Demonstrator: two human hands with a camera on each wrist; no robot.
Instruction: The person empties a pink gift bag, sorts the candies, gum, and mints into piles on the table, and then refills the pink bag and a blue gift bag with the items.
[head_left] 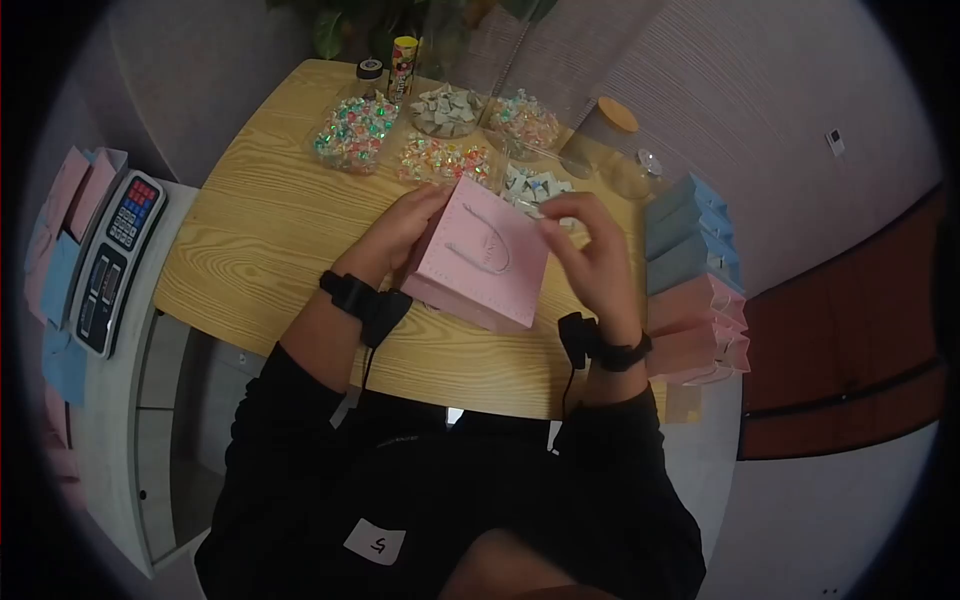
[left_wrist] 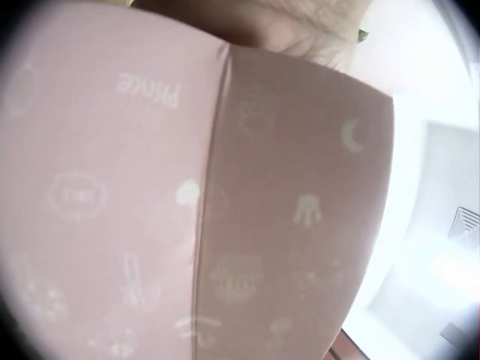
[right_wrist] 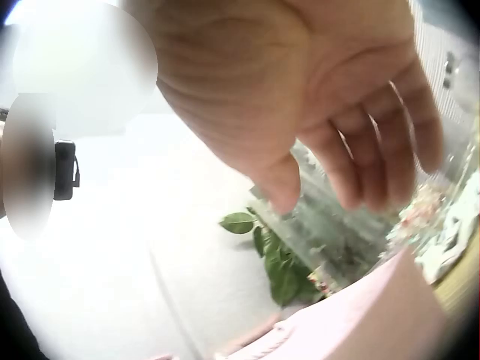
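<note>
Head view: pink bag (head_left: 485,265) sits between both hands (head_left: 402,228) (head_left: 597,252).

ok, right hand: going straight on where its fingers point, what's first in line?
Probably the pink bag: the right hand points toward its edge in the head view. Depth is unclear, so it might pass over toward the wrapped candies behind.

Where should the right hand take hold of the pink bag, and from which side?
Probably by the cord handle, pinched at its curved end, with the right hand coming from the right. The loop lies across the upturned face of the pink bag, its curve toward that hand, while the left hand holds the left side.
</note>
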